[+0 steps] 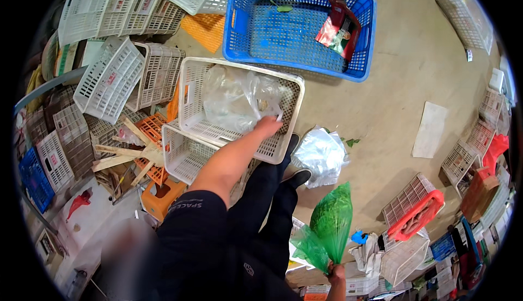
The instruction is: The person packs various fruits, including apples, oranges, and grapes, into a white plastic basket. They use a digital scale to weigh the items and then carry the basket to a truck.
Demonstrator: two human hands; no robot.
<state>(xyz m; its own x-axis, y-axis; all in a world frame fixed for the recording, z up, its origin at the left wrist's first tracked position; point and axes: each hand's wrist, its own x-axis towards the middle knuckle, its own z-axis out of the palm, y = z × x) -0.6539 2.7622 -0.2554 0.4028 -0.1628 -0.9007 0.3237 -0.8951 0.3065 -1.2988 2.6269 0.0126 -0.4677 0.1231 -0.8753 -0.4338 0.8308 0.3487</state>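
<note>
Now emptying: left hand (268, 125) closed on clear plastic wrap (239, 102) lying inside the tilted white crate (188, 91); right hand (335, 272) gripping a green bag (329, 226) by its neck, low at the right. Next, likely: lifting the wrap free of the crate wall.

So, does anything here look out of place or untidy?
Yes. The white crate by the left hand is tilted on another crate, with crumpled clear plastic inside. White crates at the upper left lie tipped in a heap. A loose clear bag lies on the floor. The right hand holds a green bag.
</note>
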